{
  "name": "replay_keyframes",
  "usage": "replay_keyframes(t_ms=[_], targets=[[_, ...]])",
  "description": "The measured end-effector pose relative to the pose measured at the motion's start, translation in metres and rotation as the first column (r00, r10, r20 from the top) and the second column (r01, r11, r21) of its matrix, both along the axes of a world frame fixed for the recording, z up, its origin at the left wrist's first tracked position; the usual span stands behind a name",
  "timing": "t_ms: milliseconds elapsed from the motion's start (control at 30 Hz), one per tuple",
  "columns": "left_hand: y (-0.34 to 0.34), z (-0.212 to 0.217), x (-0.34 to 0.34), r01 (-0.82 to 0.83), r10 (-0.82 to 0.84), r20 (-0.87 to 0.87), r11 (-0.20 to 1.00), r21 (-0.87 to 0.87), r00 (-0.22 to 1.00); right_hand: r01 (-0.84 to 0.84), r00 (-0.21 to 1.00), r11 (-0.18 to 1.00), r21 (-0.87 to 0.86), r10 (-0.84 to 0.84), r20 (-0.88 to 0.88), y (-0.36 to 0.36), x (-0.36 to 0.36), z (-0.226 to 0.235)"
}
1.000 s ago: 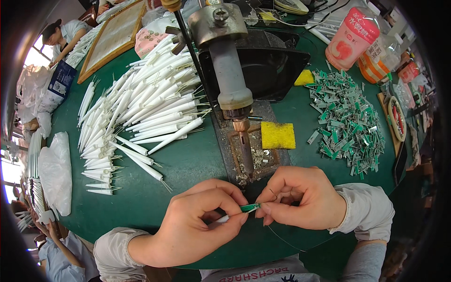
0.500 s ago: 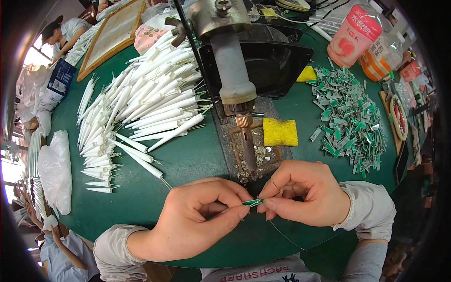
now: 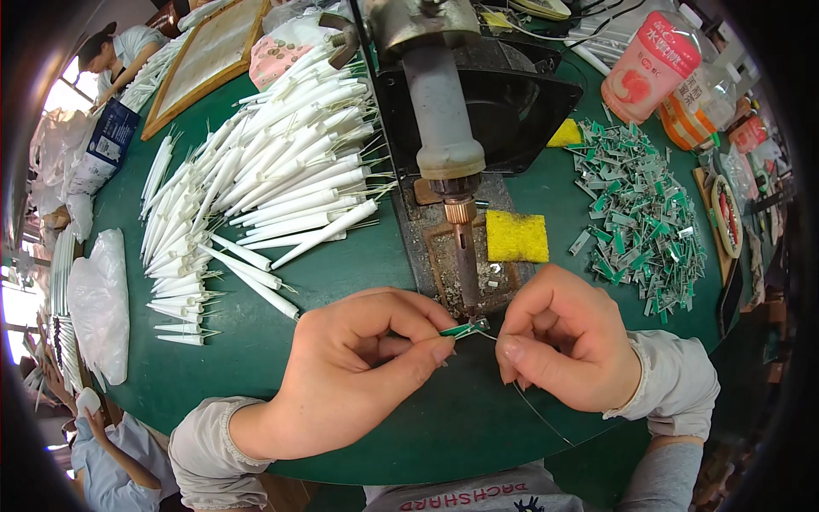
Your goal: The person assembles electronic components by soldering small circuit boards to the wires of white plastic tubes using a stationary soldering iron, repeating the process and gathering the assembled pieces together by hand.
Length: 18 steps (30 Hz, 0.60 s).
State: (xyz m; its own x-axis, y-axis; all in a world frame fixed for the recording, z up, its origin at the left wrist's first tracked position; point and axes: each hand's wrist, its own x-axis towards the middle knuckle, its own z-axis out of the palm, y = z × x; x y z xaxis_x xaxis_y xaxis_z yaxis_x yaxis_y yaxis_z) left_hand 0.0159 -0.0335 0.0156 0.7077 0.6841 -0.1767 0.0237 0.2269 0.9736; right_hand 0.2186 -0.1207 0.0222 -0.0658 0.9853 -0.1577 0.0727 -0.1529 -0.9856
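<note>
While hands (image 3: 358, 375) (image 3: 570, 346) pinch circuit board (image 3: 463, 330) and wire (image 3: 541, 416), people (image 3: 128, 51) (image 3: 115, 465) show beyond the green tabletop (image 3: 213, 371).

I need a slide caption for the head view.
Left hand holds green board at soldering iron's tip; right hand pinches wire.

Green board (image 3: 463, 329), left hand (image 3: 363, 371); wire (image 3: 539, 415) seemingly touching it.

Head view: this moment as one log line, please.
left hand: pinching green strip | right hand: holding thin wire | soldering iron: tip by strip's end
</note>
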Motion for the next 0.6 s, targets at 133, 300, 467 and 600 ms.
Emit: replay_keyframes(t_ms=[133,300,467,600], targets=[[0.001,0.001,0.001,0.001,-0.002,0.009,1.000,0.013,1.000,0.063,0.998,0.995,0.080,-0.065,0.021,0.000,-0.004,-0.009],[0.003,-0.001,-0.001,-0.013,0.012,0.033,1.000,0.015,0.999,0.058,0.998,0.990,0.126,-0.059,0.004,0.002,-0.005,-0.015],[0.003,0.001,0.001,-0.011,0.011,0.041,1.000,0.009,0.999,0.084,0.996,0.992,0.092,-0.080,-0.044,0.002,-0.004,-0.012],[0.003,0.002,0.001,-0.016,0.015,0.057,1.000,0.017,0.998,0.074,0.995,0.988,0.132,-0.065,-0.073,0.004,-0.005,-0.012]])
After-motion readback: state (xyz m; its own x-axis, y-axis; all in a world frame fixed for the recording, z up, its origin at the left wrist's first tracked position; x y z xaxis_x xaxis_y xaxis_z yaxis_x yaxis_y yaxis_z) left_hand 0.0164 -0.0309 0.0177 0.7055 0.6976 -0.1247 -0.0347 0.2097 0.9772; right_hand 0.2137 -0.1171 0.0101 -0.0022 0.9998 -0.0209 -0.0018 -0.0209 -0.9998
